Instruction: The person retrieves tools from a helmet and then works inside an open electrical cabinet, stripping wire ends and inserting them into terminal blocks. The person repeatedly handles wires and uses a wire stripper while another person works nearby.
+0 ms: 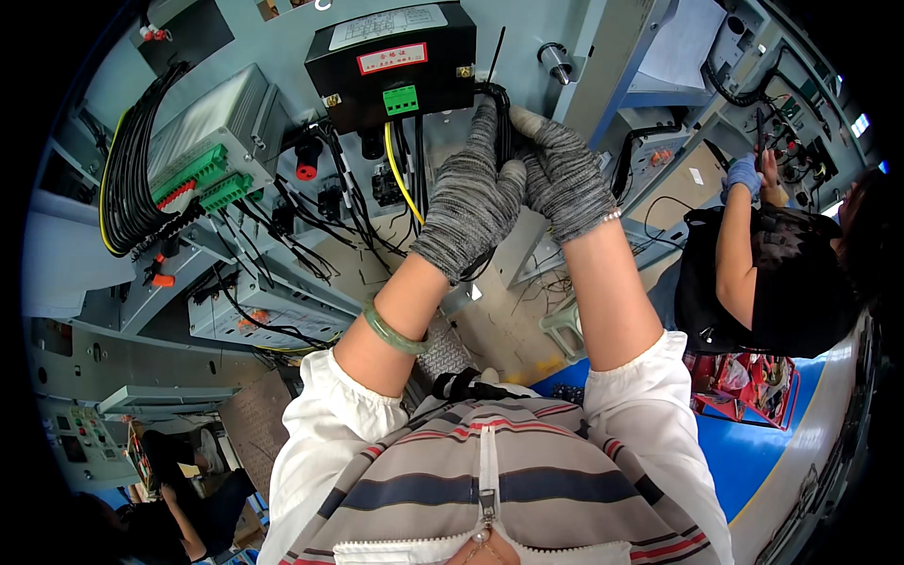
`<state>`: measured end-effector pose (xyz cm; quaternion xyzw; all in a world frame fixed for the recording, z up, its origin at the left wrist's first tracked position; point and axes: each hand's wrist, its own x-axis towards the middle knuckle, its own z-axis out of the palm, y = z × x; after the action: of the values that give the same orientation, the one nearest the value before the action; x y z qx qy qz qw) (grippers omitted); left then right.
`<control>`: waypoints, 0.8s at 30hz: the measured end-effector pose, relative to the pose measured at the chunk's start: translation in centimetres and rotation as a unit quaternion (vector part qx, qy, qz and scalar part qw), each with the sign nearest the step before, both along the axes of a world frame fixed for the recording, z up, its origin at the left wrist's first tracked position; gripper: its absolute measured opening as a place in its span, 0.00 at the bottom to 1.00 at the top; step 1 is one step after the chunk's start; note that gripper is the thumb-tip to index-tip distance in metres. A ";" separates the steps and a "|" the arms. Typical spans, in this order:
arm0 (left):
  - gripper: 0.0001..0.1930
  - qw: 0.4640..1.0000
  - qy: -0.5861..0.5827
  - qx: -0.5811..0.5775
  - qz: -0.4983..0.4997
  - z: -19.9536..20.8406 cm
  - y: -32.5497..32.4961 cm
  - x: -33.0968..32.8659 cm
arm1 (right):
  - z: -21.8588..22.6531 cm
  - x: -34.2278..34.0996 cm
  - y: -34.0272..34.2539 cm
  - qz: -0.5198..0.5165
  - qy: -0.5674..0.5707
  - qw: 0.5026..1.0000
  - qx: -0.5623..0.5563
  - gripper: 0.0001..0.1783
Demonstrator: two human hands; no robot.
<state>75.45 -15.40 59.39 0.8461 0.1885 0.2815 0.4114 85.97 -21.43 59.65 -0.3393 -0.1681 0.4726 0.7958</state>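
Note:
My left hand (471, 202), in a grey knit glove with pale fingertips, closes on the left side of a bundle of black wires (504, 132). My right hand (565, 174), gloved alike, grips the same bundle from the right. Some fingertips are hidden behind the wires. A thin black end sticks up above the bundle. Just left of it, a black box (405, 71) with labels and a green terminal block (401, 100) is mounted on the grey panel. A yellow-green wire (399, 169) hangs below the box beside several black wires.
A grey metal module (212, 127) with green connectors and looped black wires sits on the left. A metal cylinder (555, 62) juts from the panel at right. One co-worker (763, 254) handles wiring at far right; another person (179, 499) is at lower left. A red rack (749, 388) stands behind.

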 end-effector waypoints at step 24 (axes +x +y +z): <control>0.37 0.986 0.063 0.142 0.053 -1.5 0.0 0.0 | -0.5 -2.3 -0.4 -0.222 -0.484 0.833 -0.151 0.20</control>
<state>75.43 -15.44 57.87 0.9010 0.2165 0.2724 0.2589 83.71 -21.88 59.11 -0.6684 -0.3782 0.0781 0.6357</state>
